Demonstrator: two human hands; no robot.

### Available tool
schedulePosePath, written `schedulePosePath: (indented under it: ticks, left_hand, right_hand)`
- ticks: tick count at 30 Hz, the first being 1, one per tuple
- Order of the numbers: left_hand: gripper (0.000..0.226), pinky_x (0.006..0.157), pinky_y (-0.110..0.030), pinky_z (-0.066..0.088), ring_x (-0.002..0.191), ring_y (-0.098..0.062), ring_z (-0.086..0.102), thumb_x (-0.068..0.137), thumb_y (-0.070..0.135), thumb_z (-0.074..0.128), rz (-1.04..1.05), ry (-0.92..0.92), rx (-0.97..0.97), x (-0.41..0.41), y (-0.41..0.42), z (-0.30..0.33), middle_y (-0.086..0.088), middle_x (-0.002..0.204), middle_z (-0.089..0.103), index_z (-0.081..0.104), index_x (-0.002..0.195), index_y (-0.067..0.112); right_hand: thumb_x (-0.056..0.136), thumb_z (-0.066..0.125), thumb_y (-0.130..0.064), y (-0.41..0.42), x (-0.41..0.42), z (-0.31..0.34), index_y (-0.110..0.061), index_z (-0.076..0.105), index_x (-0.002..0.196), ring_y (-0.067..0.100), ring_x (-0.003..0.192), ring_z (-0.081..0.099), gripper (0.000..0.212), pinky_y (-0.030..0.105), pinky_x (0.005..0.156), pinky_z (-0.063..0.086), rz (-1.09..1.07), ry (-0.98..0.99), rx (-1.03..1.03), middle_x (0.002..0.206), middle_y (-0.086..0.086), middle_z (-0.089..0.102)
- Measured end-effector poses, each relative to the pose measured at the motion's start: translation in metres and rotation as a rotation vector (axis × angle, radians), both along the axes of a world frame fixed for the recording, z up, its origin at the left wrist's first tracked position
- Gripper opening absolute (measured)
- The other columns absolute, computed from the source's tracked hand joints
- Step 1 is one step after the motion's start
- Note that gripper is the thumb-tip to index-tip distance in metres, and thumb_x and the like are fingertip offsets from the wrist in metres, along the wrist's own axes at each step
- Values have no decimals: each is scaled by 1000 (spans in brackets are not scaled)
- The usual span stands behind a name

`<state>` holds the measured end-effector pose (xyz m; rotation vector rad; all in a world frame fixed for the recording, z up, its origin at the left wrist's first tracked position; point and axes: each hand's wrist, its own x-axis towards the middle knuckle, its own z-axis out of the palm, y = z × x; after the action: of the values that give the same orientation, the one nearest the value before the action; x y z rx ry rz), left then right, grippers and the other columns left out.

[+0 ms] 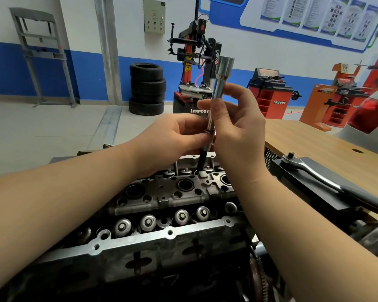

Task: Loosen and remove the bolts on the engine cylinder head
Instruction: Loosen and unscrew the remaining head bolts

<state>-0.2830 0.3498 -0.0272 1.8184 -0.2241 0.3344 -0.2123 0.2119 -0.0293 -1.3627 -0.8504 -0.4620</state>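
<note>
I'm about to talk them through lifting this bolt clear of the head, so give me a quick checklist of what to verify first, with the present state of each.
1. Right hand grips the extension bar: ok.
2. Left hand holds the bar's lower part: ok.
3. Dark bolt shank raised out of the cylinder head: partly, lower end at the hole.
4. Bolt thread fully free: cannot tell.
5. Ratchet wrench detached, lying on the black block: ok.
6. Bolt seated firmly in the tool: cannot tell, fingers hide the joint.
</note>
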Motion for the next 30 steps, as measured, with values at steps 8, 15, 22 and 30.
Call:
schedulePosePath:
  ticks: [8,15,22,30]
  left_hand:
    - [34,103,-42,60,112,-29,75,94,9,79,86,-38,68,1,2,2,-12,117,79,71,127,11]
    - [30,96,-42,63,108,-30,77,96,3,74,44,-27,29,1,2,2,-15,115,79,71,126,3]
    - [31,97,-47,62,109,-35,76,95,4,76,67,-42,16,2,2,0,-18,116,78,69,125,2]
    - [26,94,-40,64,108,-31,77,99,6,70,19,-51,34,-1,1,1,-11,115,80,71,125,10]
  right_hand:
    - [96,74,-28,1,1,0,-15,78,109,24,88,70,19,51,81,56,-158,-137,-89,89,-3,74]
    - [103,64,-24,-1,1,-1,-18,59,135,14,99,76,34,47,90,61,-1,-8,-39,101,-3,79]
    - [94,76,-24,1,2,-1,-14,75,115,22,84,73,23,47,80,59,-132,-132,-50,88,0,76]
    - [103,63,-28,1,-1,0,-17,63,125,14,105,72,24,47,93,58,5,-39,-59,107,-4,76]
